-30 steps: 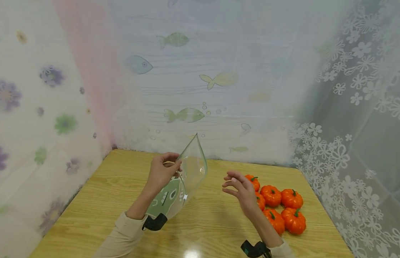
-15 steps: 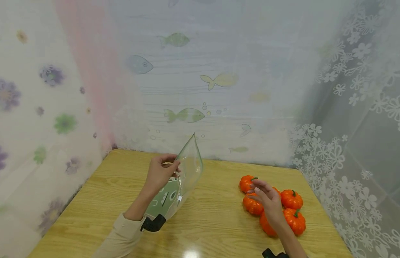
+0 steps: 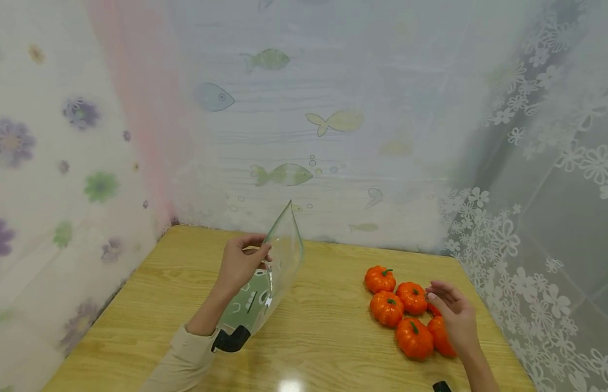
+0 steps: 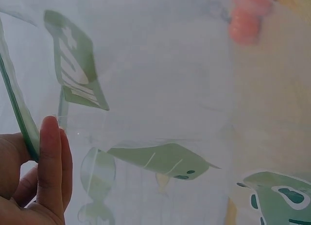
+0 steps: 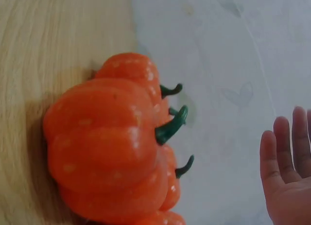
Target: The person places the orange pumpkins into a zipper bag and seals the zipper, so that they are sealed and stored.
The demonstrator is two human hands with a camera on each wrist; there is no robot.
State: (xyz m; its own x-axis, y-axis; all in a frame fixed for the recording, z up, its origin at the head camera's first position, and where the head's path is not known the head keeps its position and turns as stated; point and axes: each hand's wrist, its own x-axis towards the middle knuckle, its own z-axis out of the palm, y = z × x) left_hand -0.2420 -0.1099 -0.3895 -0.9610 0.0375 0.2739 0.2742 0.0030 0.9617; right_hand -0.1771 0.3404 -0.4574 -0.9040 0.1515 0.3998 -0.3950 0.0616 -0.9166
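Pumpkins (image 3: 410,300), I saw, all lay outside the clear bag (image 3: 286,256) the left hand (image 3: 241,264) pinched, the loose right hand (image 3: 459,321) empty.

In the head view one pumpkin (image 3: 433,310) is mostly hidden from us by the right grip (image 3: 455,316), which our right wrist shot chops off at its edge. Through the clear bag (image 4: 136,64), left wrist, we just get blurry orange shapes (image 4: 245,26).

Wood-grain table (image 3: 323,332); fish-print backdrop (image 3: 392,71) behind; flower-print sheet (image 3: 44,207) left; white-flowered curtain (image 3: 573,207) right.
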